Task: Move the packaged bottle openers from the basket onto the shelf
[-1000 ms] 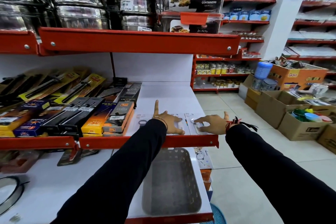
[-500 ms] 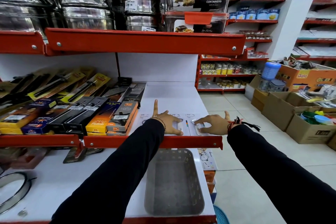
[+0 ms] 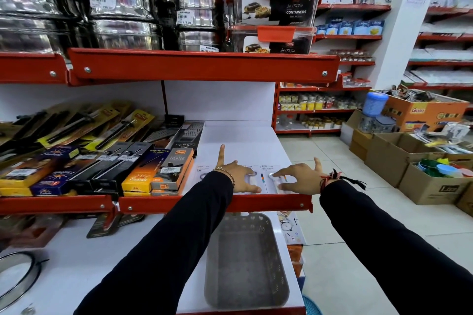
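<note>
Head view, looking forward and down along both of my sleeved arms at a run of red-edged store shelving. Largest in frame is the middle shelf (image 3: 245, 135), whose white deck is bare at the back on its right portion; boxed lighters (image 3: 176, 169) fill the section just to the left. On the deck below stands the grey perforated basket (image 3: 245, 261), and I see nothing lying in it, so I judge the transfer out of it complete or nearly so. One carded item (image 3: 288, 227) hangs or lies just beside the basket's right rim, partly hidden by the shelf lip; I cannot tell whether it belongs to the task. The packaged bottle openers (image 3: 266, 179) lie flat in a row at the front edge of the middle shelf, touching or nearly touching one another. My left hand (image 3: 238, 176) rests spread on the left packs, palm down, index finger pointing toward the back wall, gripping nothing. My right hand (image 3: 299, 178) is splayed over the rightmost pack, fingertips (image 3: 277, 176) on its clear blister, pressing rather than grasping. By my reading, what is left is only squaring the row against the lip and against the lighters, then withdrawing both hands. How many packs lie under the left palm is hidden.
</note>
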A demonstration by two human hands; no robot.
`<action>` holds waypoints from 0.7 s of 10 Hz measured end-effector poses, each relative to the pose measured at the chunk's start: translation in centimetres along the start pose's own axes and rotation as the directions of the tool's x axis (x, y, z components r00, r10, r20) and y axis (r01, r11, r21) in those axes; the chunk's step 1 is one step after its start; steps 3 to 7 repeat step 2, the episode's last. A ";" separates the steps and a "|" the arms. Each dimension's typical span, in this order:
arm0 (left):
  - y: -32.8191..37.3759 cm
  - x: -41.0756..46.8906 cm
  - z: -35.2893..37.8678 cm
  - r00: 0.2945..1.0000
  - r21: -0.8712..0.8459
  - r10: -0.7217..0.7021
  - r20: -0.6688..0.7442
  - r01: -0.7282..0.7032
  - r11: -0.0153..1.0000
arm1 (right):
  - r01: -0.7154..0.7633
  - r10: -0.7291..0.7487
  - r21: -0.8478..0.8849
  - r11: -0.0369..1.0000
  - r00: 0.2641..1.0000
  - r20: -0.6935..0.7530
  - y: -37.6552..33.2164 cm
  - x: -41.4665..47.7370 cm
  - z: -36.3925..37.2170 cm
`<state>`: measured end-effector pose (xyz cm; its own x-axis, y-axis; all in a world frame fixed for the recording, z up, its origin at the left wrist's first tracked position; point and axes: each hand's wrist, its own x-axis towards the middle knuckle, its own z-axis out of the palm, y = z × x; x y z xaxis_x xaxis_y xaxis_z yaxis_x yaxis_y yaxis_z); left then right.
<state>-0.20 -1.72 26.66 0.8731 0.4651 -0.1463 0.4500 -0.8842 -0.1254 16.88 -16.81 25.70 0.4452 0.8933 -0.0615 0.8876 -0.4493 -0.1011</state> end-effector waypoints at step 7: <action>0.0 -3.5 -2.2 0.883 -0.196 0.012 -0.470 -0.118 0.974 | 0.108 -0.107 -0.039 0.993 0.759 -0.643 -2.3 -3.2 -1.7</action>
